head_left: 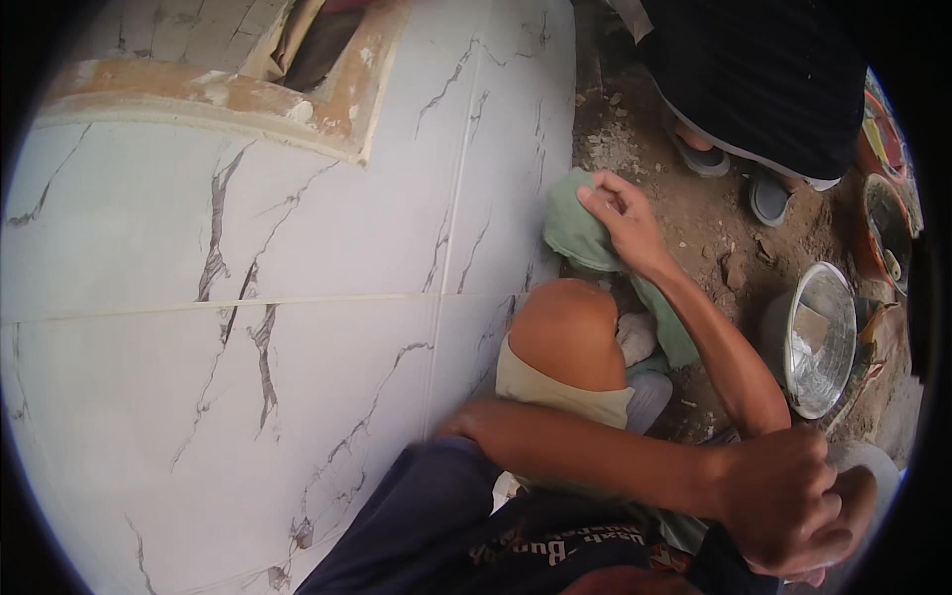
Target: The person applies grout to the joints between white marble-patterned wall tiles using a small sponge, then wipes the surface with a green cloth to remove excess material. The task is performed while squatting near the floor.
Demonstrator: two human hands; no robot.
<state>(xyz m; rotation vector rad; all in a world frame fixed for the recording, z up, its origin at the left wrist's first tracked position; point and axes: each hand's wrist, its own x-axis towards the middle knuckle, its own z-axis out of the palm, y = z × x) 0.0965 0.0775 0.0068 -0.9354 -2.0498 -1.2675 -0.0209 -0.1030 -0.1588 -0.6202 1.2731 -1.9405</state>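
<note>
The right hand (620,213) rests on top of a bunched green cloth (575,233), fingers curled down over it in a grip. The cloth sits at the right edge of the white tiled surface (297,248), which has grey veins, where that surface meets the dirt floor (714,248); a length of it trails down behind the person's bare knee (565,327). The left hand (783,496) is brought across the body at the lower right and is closed around the right arm (739,382) just above the elbow. A shiny metal bowl (818,337) stands on the dirt floor near that elbow. At the far edge of the floor stands a second person in dark clothing, wearing grey sandals (769,198). An untiled, mortar-edged opening (297,99) interrupts the tiled surface at the top.
</note>
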